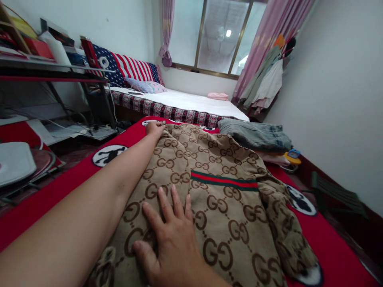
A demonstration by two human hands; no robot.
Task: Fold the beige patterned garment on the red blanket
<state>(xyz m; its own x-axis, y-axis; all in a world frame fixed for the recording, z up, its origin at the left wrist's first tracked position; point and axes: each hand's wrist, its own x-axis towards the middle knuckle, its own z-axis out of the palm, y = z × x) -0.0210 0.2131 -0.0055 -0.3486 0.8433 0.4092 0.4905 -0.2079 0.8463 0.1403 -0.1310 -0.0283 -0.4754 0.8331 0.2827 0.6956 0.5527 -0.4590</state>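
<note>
Flat on the red cover (pixel 68 175), right in front of the person: tan garment (pixel 215 215), brown double-G print, with a green-red-green stripe (pixel 224 181) across part of it.

Handling guess: light, soft, limp. Matte cloth by the look of it, so probably not slippery, and nothing about it looks fragile; main risk is creases. It likely sags wherever it isn't supported, so I'd take it at two spread-out points, e.g. the far corners or along a side edge, pinching all layers. Grabbing the middle would just bunch it. The sleeve (pixel 284 215) on the right is crumpled and would probably trail if not gathered in.

Position vs hands: left hand (pixel 154 129) is stretched out to the garment's far left corner, fingers at the edge; can't tell if they actually pinch cloth. Right hand (pixel 173 231) is palm down on the near part, fingers spread, clamped on nothing. Hands are well apart.

Further out: folded jeans (pixel 254 135) just past the garment's far right side. Behind, a white-topped bed (pixel 185 101) below the window (pixel 221 38). Off left, a table (pixel 44 73) with a red flask (pixel 89 52).
</note>
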